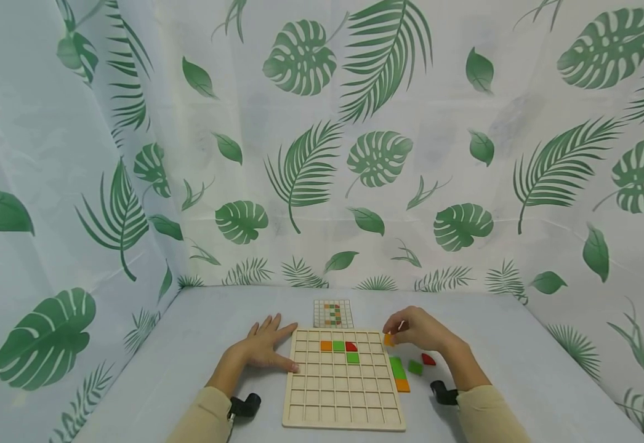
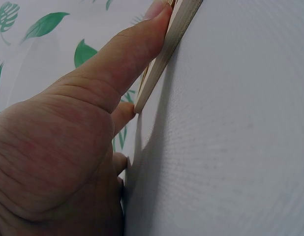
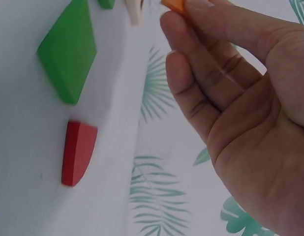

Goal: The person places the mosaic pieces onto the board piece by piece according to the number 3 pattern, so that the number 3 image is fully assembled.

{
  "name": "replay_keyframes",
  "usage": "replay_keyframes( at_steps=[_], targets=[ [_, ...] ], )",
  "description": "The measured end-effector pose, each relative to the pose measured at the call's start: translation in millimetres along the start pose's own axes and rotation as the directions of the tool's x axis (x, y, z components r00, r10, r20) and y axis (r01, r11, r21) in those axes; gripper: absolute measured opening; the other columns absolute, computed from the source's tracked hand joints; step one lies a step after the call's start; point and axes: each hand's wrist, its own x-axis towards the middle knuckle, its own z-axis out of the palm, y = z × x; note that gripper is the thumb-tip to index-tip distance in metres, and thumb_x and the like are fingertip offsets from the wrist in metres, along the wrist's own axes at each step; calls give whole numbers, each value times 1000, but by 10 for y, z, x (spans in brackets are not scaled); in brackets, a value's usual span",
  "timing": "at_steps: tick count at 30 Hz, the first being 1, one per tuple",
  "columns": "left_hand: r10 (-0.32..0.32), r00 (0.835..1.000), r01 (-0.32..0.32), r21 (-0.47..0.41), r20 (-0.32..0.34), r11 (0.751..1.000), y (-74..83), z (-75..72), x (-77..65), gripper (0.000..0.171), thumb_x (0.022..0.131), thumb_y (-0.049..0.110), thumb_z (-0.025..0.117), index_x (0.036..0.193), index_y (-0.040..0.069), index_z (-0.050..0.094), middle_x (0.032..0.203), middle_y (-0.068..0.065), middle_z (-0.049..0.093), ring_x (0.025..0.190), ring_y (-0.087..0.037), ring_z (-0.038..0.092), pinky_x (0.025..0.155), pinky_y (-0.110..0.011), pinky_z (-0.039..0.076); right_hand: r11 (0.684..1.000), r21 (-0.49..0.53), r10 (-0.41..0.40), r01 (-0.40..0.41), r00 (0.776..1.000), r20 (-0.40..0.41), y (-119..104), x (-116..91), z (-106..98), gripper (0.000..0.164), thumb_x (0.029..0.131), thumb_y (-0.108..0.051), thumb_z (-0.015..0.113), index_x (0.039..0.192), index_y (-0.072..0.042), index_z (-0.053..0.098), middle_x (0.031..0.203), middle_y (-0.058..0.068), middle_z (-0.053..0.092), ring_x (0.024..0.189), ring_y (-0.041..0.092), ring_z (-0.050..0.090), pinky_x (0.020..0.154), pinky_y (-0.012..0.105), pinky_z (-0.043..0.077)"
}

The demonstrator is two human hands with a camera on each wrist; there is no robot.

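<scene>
A wooden grid board (image 1: 344, 415) lies on the table. In its upper rows sit an orange square (image 1: 326, 346), a green square (image 1: 338, 346) and a red quarter-round tile (image 1: 351, 347), with another green square (image 1: 353, 357) below the red one. My left hand (image 1: 263, 347) is spread at the board's left side, its thumb (image 2: 127, 59) on the edge and the index fingertip at the top left corner. Beside the upper right edge, my right hand (image 1: 418, 329) pinches an orange tile (image 3: 174, 5) between thumb and fingertips; the fingers partly hide it.
Right of the board lie a green tile (image 1: 397, 368), an orange tile (image 1: 402, 386), a loose green tile (image 1: 415, 368) and a red rounded tile (image 1: 428, 359). Behind the board is a card (image 1: 319, 315) printed with a coloured grid pattern. Leaf-print cloth (image 1: 322, 246) hangs behind the table.
</scene>
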Motion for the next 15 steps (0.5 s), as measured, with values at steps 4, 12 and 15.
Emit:
replay_keyframes(
  at_steps=[4, 12, 15],
  targets=[
    [-1, 1000, 1, 27, 0, 1000, 13, -7, -1, 109, 73, 71, 81, 163, 25, 37, 173, -24, 13, 161, -46, 7, 128, -66, 4, 999, 23, -30, 30, 1000, 2, -63, 20, 1, 15, 90, -5, 79, 104, -10, 81, 92, -5, 74, 82, 18, 64, 73, 28, 55],
    [15, 1000, -15, 2, -1, 1000, 3, -7, -12, 113, 72, 75, 80, 163, 23, 38, 173, -25, 12, 161, -47, 5, 128, -66, 2, 998, 30, -51, 51, 999, -2, -120, 57, 55, 14, 91, -7, 79, 105, -9, 80, 93, -6, 74, 80, 18, 63, 71, 27, 56],
    [20, 1000, -20, -2, -1, 1000, 2, -9, -14, 113, 71, 76, 79, 163, 23, 38, 173, -25, 12, 161, -47, 5, 128, -67, 2, 997, 42, -62, 62, 998, 5, -138, 76, 82, 14, 91, -8, 79, 105, -10, 81, 95, -7, 76, 82, 17, 65, 73, 26, 57]
  ],
)
